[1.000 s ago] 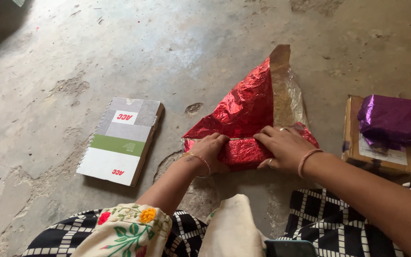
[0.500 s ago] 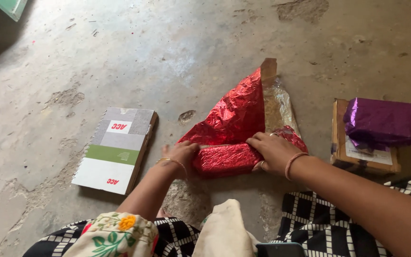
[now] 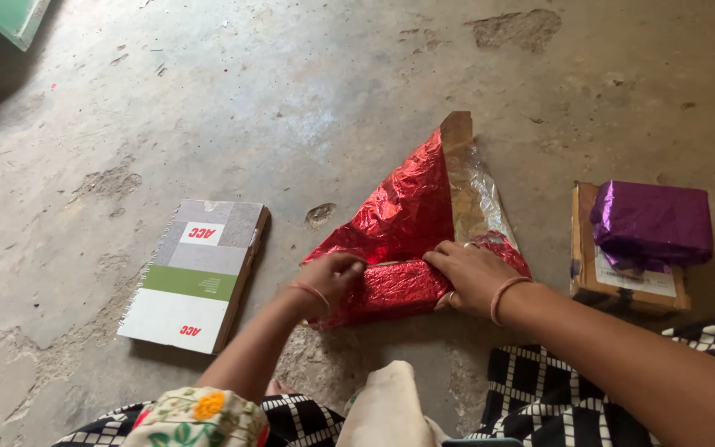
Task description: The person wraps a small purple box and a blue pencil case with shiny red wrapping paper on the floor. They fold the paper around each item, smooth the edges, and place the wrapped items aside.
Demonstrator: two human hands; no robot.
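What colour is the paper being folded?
Shiny red wrapping paper, seen from the head camera.

Floor (image 3: 308, 91): bare grey concrete, pitted and cracked.
On it: spiral notebook (image 3: 196, 273), red foil sheet (image 3: 407, 215), cardboard box (image 3: 622, 281).

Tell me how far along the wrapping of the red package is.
Partly done. A purple foil-wrapped parcel already sits finished on a brown cardboard box. In hand: the left hand and right hand press shiny red foil paper over a flat rectangular item on the concrete floor. Left: the big triangular flap is unfolded, and the ends look open.
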